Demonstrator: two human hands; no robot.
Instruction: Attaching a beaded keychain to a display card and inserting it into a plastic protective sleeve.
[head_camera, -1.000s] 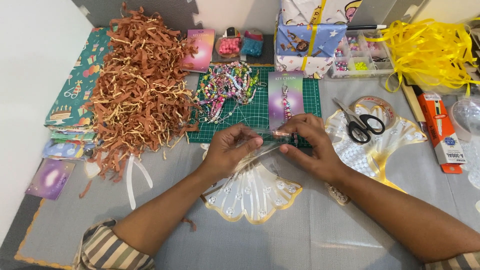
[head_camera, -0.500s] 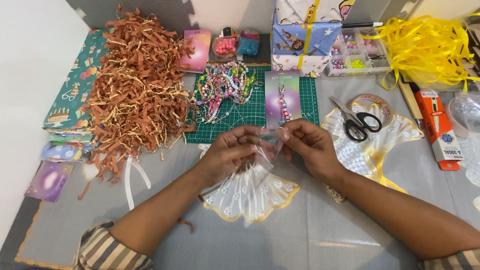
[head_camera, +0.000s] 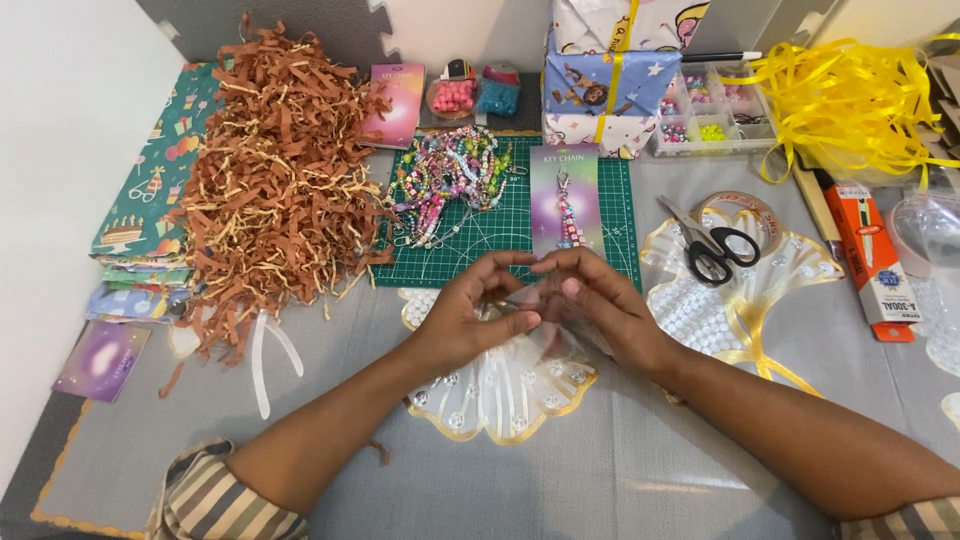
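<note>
Above shell-shaped pouch (head_camera: 500, 390): left hand (head_camera: 470, 320), right hand (head_camera: 600, 305) pinching clear sleeve (head_camera: 540, 305) (fingertips meeting).

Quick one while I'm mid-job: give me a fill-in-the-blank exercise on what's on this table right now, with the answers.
1. Both hands, left hand and right hand, pinch a small clear plastic ____ between them.
2. The black-handled scissors lie on a shell-shaped ____ trimmed in gold.
3. The beaded keychain card lies on a ____ cutting mat.
4. The shredded paper pile is ____ in colour.

Answers: bag; bag; green; brown
</note>
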